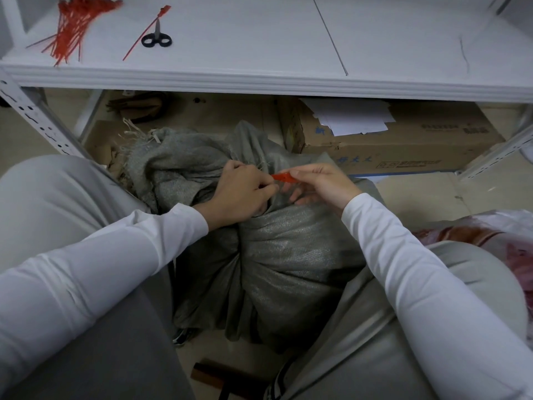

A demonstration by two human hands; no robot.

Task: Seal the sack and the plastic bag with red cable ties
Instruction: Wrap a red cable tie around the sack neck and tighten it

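Gripping gathered neck of sack (pixel 288 255) with left hand (pixel 239 194), pinching red cable tie (pixel 284 178) between right hand (pixel 320 183) fingers; best to hold neck bunched, pull snug.

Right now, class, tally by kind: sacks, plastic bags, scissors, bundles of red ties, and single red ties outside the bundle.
Sack: 1
Plastic bag: 1
Scissors: 1
Tie bundle: 1
Single ties: 2, shelf tie, held tie
Total: 6
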